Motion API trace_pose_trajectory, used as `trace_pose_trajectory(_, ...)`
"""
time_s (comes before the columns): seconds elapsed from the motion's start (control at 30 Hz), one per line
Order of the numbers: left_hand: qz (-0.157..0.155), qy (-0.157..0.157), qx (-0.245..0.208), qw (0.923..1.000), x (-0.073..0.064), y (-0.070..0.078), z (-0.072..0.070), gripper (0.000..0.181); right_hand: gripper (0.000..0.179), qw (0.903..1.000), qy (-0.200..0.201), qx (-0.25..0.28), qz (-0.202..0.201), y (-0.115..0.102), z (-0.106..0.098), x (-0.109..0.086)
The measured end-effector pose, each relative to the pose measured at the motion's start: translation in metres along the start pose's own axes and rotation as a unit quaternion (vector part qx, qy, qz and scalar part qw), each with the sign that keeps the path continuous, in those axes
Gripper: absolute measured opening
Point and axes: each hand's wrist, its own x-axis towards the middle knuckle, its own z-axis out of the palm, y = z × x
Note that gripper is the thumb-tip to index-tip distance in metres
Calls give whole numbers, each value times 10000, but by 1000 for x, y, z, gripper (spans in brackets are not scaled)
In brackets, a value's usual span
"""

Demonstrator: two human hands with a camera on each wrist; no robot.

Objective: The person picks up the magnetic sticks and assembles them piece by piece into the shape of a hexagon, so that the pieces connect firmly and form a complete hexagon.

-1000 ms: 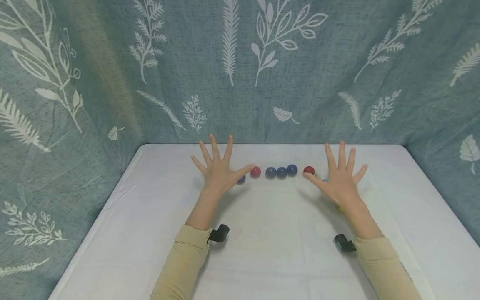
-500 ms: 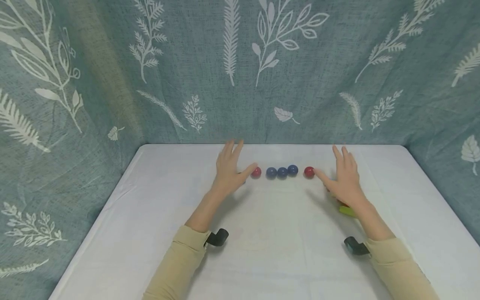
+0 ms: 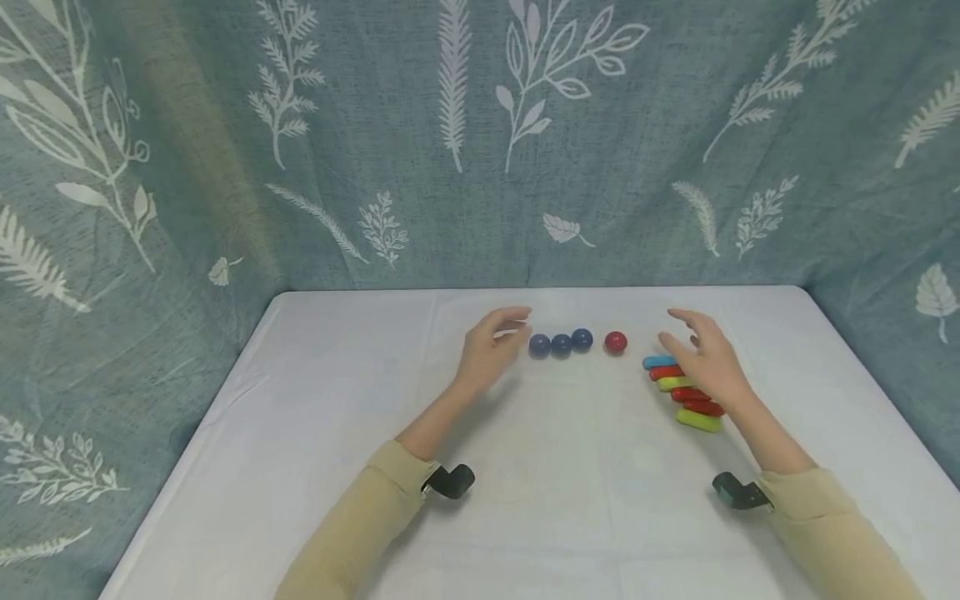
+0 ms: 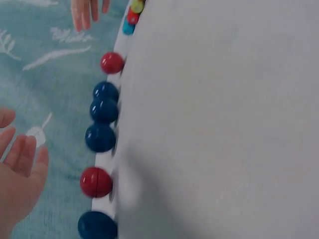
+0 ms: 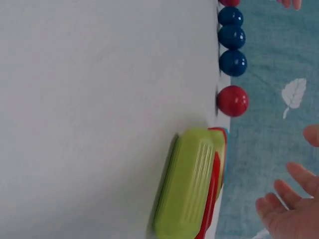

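My left hand (image 3: 491, 350) hovers over the left end of a row of glossy balls, its fingers loosely bent and holding nothing. In the head view it hides a red ball (image 4: 96, 182) and a blue ball (image 4: 97, 226), which show in the left wrist view. Beside its fingertips, three dark blue balls (image 3: 561, 346) sit close together, with another red ball (image 3: 616, 342) to their right. My right hand (image 3: 705, 358), fingers apart and relaxed, is held above several rounded sticks. These lie side by side, among them a blue stick (image 3: 658, 362), a red stick (image 3: 703, 407) and a ribbed yellow-green stick (image 3: 699, 420).
A white cloth (image 3: 555, 517) covers the table under everything. Behind the table's back edge hangs a blue-green curtain (image 3: 480, 225) with white leaf patterns, which also runs along both sides. A black wrist camera (image 3: 452, 482) is strapped on the left sleeve, another wrist camera (image 3: 738, 492) on the right.
Both hands were spread wide, and their fingers have relaxed and turned inward. The left hand moved right over the balls. The right hand shifted slightly right, uncovering the coloured sticks.
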Motion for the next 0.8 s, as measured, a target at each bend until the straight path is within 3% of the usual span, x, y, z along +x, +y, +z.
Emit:
trace_pose_trajectory(0.37, -391, -611, 3, 9974, 10, -3, 45, 31, 54, 9909, -643, 277, 1149, 22, -10, -5)
trace_pose_trajectory(0.57, -457, -811, -169, 9955, 17, -8, 72, 32, 50, 9857, -935, 353, 1356, 34, -13, -1)
trace_pose_trajectory(0.8, -548, -995, -263, 9932, 22, -10, 99, 37, 55, 9813, -1299, 530, 1320, 48, -12, 3)
